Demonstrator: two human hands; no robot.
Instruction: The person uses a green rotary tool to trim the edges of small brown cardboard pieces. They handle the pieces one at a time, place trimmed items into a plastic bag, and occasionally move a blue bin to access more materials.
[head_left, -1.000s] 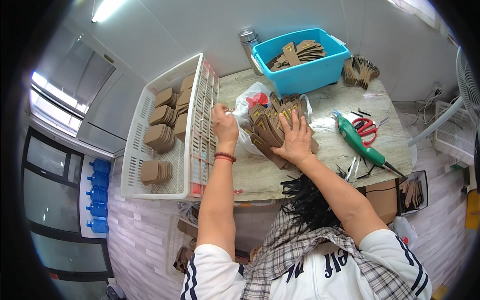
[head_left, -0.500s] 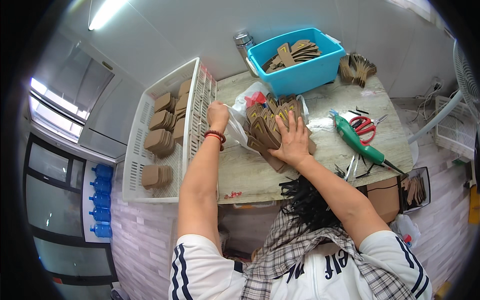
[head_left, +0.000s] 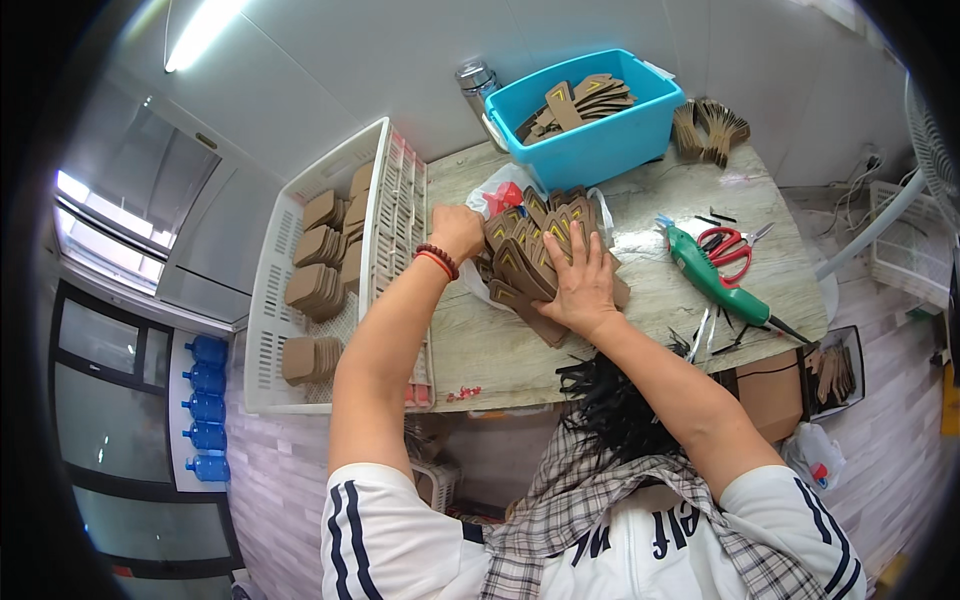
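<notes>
A pile of brown flat pieces with yellow angular marks (head_left: 520,262) lies on the table, partly inside a thin white plastic bag (head_left: 490,190). At the pile's left side, my left hand (head_left: 457,231) is closed on the edge of the bag, its fingertips partly hidden. My right hand (head_left: 588,285) rests on the right part of the pile with fingers spread, palm down on the pieces. Red print shows on the bag behind the pile.
Left stands a white slatted crate (head_left: 375,270) with stacks of brown pieces (head_left: 315,290). Behind are a blue bin (head_left: 600,140) of similar pieces and a metal flask (head_left: 478,85). Right lie a green power tool (head_left: 710,275), red-handled snips (head_left: 737,262) and black scraps.
My left hand has moved right, toward the pile, bringing the stretched bag edge with it. My right hand stays on the pieces, nearly unmoved.
</notes>
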